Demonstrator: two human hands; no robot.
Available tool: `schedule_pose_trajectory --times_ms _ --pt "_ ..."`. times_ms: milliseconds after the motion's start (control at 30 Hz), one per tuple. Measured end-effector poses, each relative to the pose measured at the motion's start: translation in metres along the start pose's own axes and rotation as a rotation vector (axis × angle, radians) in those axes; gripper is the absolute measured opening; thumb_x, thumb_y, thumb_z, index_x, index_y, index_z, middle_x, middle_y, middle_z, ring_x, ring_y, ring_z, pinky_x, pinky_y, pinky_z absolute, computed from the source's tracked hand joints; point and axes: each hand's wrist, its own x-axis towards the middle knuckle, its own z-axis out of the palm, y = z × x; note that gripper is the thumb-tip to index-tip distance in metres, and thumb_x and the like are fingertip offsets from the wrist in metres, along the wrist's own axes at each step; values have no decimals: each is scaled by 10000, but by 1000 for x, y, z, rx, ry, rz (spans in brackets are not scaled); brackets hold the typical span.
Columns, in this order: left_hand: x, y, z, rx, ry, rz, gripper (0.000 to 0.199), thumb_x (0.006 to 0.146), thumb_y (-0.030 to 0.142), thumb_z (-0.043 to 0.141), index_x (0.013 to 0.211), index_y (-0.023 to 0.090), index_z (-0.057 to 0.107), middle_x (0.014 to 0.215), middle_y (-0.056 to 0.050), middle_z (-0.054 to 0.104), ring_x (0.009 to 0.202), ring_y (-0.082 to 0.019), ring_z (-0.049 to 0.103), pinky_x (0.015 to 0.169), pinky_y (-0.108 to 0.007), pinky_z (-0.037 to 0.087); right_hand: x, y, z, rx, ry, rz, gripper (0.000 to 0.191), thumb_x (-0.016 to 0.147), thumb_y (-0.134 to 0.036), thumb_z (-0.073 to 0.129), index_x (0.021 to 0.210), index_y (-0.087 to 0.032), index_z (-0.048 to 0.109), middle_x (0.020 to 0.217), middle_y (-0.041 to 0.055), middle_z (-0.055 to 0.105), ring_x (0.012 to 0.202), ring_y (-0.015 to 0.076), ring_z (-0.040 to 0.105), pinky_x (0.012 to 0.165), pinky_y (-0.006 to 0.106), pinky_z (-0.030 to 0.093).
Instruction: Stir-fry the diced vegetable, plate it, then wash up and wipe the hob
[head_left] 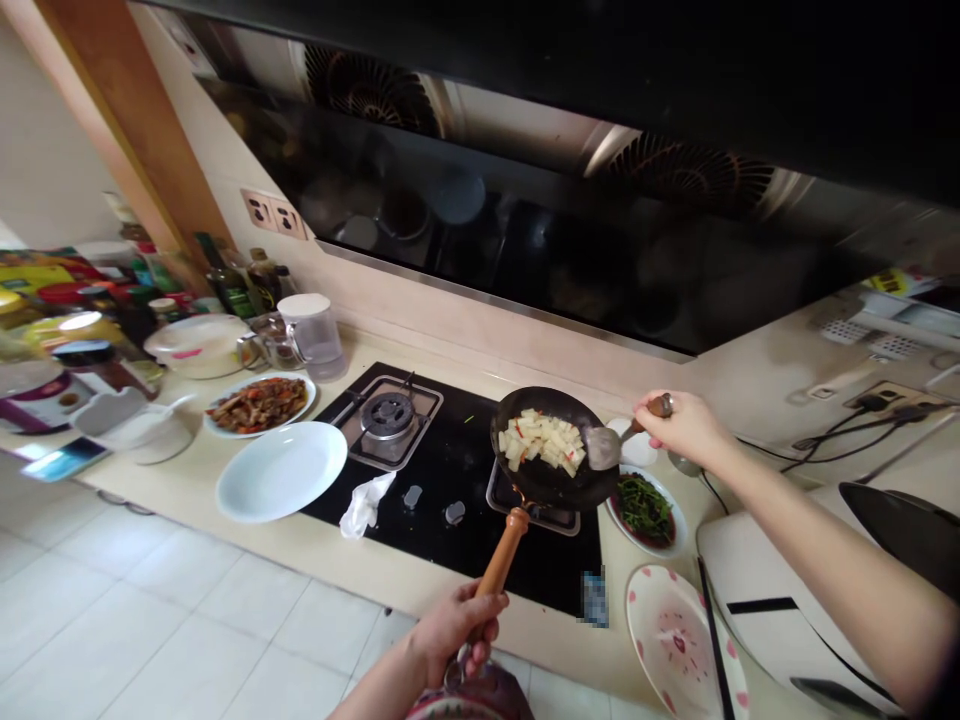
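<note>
My left hand is closed around the wooden handle of a black wok over the right burner. Pale cut vegetable pieces with bits of red lie in the wok. My right hand grips a spatula by its wooden-ended handle, and the metal blade sits inside the wok at its right side. A plate of dark leafy greens is just right of the wok. To the left, a large pale plate holds nothing, and behind it stands a plate of cooked brown food.
The black hob has a bare left burner and a crumpled white tissue. A patterned bowl with chopsticks and a white appliance stand at right. Jars, bottles and a lidded jug crowd the left. A range hood hangs above.
</note>
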Motion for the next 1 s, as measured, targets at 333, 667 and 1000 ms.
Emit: schedule_pose_trajectory --times_ms 333,667,1000 --pt "-1 2 1 3 14 -6 467 627 469 743 881 183 475 529 54 529 323 -56 414 284 -157 259 -39 89 91 769 58 271 360 759 -467 615 921 -145 619 668 85 700 612 226 686 590 330 567" --pt "1 -1 -1 -13 6 -4 461 628 469 742 883 179 490 525 60 522 313 -52 390 278 -170 282 -158 50 49 383 129 -208 178 797 -341 638 930 -255 718 886 63 729 730 222 705 704 316 588" --pt "1 -1 1 -6 27 -15 488 610 519 753 857 190 490 515 60 522 306 -51 392 280 -165 257 -167 96 120 660 290 240 348 749 -486 662 937 -194 687 860 87 737 736 259 711 705 351 600"
